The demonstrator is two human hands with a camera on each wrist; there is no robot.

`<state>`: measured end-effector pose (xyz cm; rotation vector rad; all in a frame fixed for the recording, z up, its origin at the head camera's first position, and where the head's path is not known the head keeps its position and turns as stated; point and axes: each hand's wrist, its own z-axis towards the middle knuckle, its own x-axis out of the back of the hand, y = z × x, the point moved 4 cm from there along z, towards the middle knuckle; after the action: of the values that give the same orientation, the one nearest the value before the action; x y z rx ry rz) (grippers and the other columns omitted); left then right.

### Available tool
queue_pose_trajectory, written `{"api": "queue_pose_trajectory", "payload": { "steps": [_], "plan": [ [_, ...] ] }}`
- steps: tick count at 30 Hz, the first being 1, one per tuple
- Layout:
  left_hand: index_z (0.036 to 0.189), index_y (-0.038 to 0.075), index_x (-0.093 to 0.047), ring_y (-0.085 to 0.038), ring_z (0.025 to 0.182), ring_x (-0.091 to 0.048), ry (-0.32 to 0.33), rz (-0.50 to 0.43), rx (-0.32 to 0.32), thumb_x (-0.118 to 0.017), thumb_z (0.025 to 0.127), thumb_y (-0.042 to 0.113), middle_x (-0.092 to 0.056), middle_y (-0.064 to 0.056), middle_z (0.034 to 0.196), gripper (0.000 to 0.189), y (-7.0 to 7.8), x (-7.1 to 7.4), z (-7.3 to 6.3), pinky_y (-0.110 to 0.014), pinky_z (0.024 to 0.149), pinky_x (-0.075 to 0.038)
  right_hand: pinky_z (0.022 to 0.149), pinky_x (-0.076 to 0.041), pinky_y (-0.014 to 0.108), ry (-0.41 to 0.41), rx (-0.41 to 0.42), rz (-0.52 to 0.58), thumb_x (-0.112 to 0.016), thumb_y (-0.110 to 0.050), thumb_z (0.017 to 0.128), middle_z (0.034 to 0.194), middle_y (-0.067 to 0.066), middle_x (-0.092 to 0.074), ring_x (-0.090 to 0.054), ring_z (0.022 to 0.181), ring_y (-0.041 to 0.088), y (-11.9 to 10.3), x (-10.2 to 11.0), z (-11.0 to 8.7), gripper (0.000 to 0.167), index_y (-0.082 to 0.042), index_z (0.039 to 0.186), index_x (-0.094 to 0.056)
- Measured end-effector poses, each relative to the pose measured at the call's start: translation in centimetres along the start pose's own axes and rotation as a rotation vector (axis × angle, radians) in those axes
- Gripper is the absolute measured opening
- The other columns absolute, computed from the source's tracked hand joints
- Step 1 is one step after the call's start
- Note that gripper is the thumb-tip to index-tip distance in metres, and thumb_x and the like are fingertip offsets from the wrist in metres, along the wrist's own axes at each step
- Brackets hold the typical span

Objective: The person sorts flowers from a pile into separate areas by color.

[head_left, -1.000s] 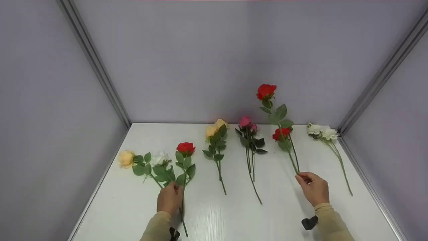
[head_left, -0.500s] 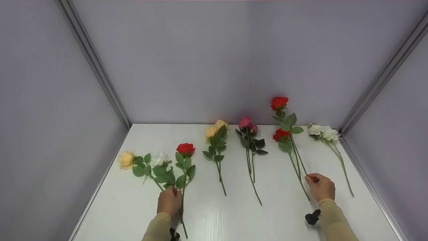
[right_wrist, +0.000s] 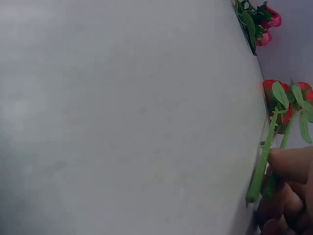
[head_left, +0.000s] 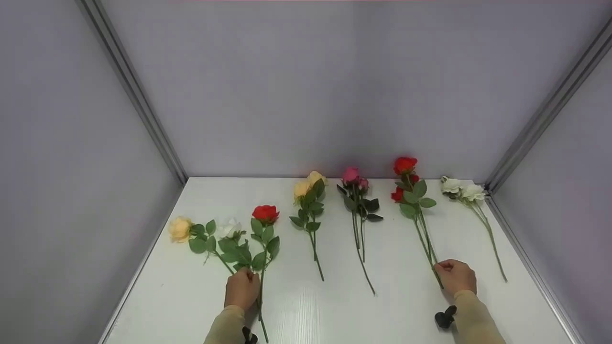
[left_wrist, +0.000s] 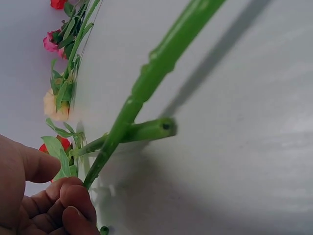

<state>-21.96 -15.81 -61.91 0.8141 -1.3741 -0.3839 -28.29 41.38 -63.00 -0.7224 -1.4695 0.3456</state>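
In the head view my left hand (head_left: 242, 288) grips a rose stem low on the table, where the stems of a yellow rose (head_left: 180, 229) and a white rose (head_left: 229, 228) converge; its fingers hide which one. A red rose (head_left: 266, 213) lies right beside this hand, its stem crossing the gripped green stem (left_wrist: 146, 81) in the left wrist view. My right hand (head_left: 456, 277) pinches the lower stem of a red rose (head_left: 405, 165), whose bloom overlaps other red roses (head_left: 397, 195). Thumb and fingers close around that stem (right_wrist: 283, 142) in the right wrist view.
Two yellow roses (head_left: 302, 188) and a bunch of pink roses (head_left: 350, 175) lie between the hands, stems toward me. White flowers (head_left: 471, 192) lie at the far right. Grey panels (head_left: 306, 86) rise behind and at both sides of the white table (head_left: 191, 306).
My right hand has drawn its red rose toward me and slightly right, lowering the bloom beside the other red ones. The left hand has shifted barely toward me.
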Motion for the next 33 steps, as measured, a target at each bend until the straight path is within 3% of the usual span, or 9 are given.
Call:
{"api": "queue_pose_trajectory", "payload": {
  "steps": [8, 21, 26, 33],
  "plan": [
    [0.080, 0.004, -0.058, -0.017, 0.060, -0.050, -0.010, -0.002, -0.010, -0.058, 0.092, 0.011, -0.056, -0.003, 0.068, 0.014, -0.1, 0.0, -0.1, -0.034, 0.055, -0.042, 0.074, -0.046, 0.040, -0.078, -0.020, -0.009, -0.063, -0.028, 0.093, 0.089, 0.007, -0.068, -0.062, 0.084, 0.025, -0.2, -0.1, -0.3, 0.027, -0.002, 0.101, -0.068],
    [0.081, 0.006, -0.056, -0.017, 0.061, -0.049, -0.024, -0.002, 0.017, -0.059, 0.091, 0.013, -0.054, -0.002, 0.069, 0.014, -0.2, -0.1, -0.3, -0.034, 0.055, -0.041, 0.068, -0.046, 0.034, -0.016, 0.032, 0.003, -0.062, -0.020, 0.093, 0.087, 0.007, -0.066, -0.060, 0.079, 0.021, -1.1, 0.1, -0.9, 0.020, -0.002, 0.100, -0.069],
    [0.081, 0.006, -0.055, -0.017, 0.061, -0.048, -0.044, -0.020, 0.043, -0.057, 0.092, 0.013, -0.053, -0.002, 0.069, 0.013, -0.3, -0.1, -0.4, -0.033, 0.053, -0.039, 0.072, -0.046, 0.035, -0.049, 0.016, 0.009, -0.063, -0.023, 0.093, 0.092, 0.007, -0.066, -0.060, 0.084, 0.022, -1.0, -0.1, -0.9, 0.026, -0.001, 0.106, -0.067],
    [0.075, 0.008, -0.053, -0.015, 0.056, -0.047, -0.005, -0.015, -0.027, -0.060, 0.091, 0.012, -0.051, -0.001, 0.064, 0.018, -0.3, -0.1, -0.5, -0.033, 0.052, -0.039, 0.083, -0.045, 0.048, -0.112, -0.011, 0.011, -0.061, -0.030, 0.094, 0.104, 0.013, -0.064, -0.060, 0.097, 0.031, -0.8, -0.5, -1.0, 0.037, 0.000, 0.115, -0.063]
  ]
}}
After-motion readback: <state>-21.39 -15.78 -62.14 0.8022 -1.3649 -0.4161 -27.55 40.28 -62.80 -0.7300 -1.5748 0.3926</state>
